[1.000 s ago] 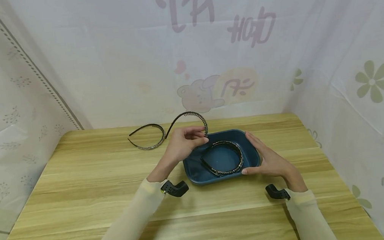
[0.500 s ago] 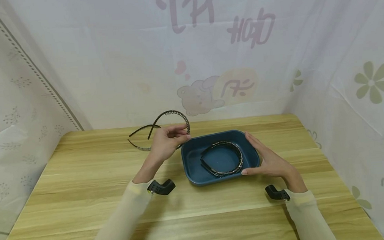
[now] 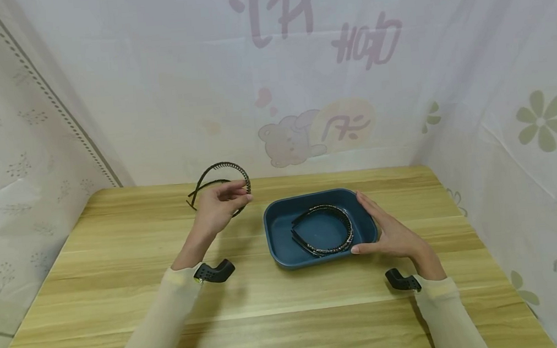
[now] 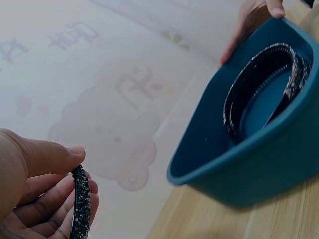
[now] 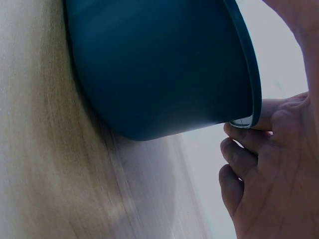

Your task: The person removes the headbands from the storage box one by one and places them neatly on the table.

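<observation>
Gripping the tub (image 3: 279, 232) by its right end, the right hand (image 3: 388, 236) is nearest; the tub lies lengthwise left-to-right, nested headbands (image 4: 294, 82) inside. Beyond its left end, the left hand (image 3: 217, 207) pinches an upright headband (image 4: 82, 206). Just behind, a loose headband (image 3: 219, 181), partly hidden, lies on the table (image 3: 252, 331), nearer the left hand.

Held headband (image 4: 81, 206), cut off below in left wrist view

Around the smooth blue rounded-rectangular tray (image 3: 280, 234), the pale wooden table (image 3: 301, 321) leaves a broad lane at 6 o'clock. Right fingers (image 3: 372, 204) block its rim from 2 to 4; past a gap at 10, left fingers (image 3: 232, 186) and a black glitter-studded headband (image 4: 81, 209) obstruct. Pale printed cloth (image 3: 179, 122) bars 12. Inside, sparkly black headbands (image 3: 347, 233) leave space toward 9.
</observation>
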### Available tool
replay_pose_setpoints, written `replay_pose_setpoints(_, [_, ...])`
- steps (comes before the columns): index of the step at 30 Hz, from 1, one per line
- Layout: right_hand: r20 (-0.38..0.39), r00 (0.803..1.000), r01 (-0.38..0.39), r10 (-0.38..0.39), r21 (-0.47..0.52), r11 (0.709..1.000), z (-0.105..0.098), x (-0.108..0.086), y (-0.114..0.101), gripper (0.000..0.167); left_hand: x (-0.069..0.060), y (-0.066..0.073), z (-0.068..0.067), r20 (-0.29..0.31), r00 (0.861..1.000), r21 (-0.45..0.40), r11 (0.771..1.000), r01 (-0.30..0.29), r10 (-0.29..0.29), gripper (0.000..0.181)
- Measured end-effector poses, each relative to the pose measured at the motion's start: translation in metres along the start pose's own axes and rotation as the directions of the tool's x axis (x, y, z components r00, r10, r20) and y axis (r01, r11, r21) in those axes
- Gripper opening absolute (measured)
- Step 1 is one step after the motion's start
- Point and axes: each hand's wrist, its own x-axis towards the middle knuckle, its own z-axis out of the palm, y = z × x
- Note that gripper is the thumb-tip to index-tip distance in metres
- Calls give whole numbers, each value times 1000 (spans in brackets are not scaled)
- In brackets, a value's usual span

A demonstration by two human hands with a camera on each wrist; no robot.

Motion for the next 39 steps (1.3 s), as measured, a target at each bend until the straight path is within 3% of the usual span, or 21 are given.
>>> replay_pose_setpoints(14, [-2, 1000, 1, -1, -5, 1000, -1, 1, -1, 128, -9, -15, -42, -92, 994, 90, 994, 65, -57, 50])
replay_pose_setpoints(19, [-1, 1000, 0, 0, 2, 1000, -2, 0, -2, 128, -12, -22, -58, -119, 992, 130, 989, 67, -51, 52])
replay_pose_setpoints(27, [-5, 1000, 5, -5, 1, 1000, 0, 0, 0, 128, -17, -30, -82, -147, 987, 130, 987, 90, -70, 55])
replay_pose_setpoints(39, [-6, 1000, 19, -19, 4, 1000, 0, 0, 1, 128, -11, -52, -112, -197, 977, 176, 977, 122, -86, 53])
